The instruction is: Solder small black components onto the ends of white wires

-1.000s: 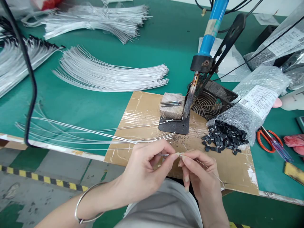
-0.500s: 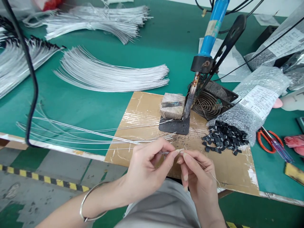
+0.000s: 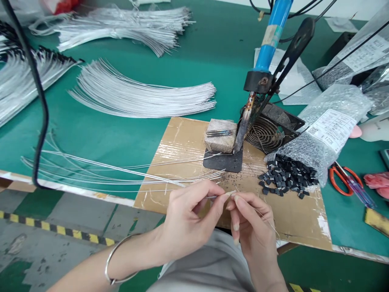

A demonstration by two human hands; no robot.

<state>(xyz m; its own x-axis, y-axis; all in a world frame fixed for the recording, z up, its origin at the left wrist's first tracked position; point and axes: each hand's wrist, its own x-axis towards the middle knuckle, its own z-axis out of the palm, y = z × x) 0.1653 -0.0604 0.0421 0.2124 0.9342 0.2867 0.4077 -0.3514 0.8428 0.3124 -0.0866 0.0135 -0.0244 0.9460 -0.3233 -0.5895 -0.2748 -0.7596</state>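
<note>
Your left hand (image 3: 194,221) pinches white wires (image 3: 121,169) trailing toward nine o'clock over the green bench (image 3: 221,52); your right hand (image 3: 257,221) pinches just beside its fingertips, a thin strand (image 3: 275,230) running across it. Cardboard (image 3: 249,168) spreads toward twelve, a clear bag (image 3: 349,99) lies at two, grey-green floor (image 3: 63,257) shows around eight.

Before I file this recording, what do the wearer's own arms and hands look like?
The left hand and right hand are bare, without gloves. A thin, rounded, silver-coloured bangle is worn on the left; none shows on the right. No sleeves show on either side. A light grey garment is visible between them.
</note>
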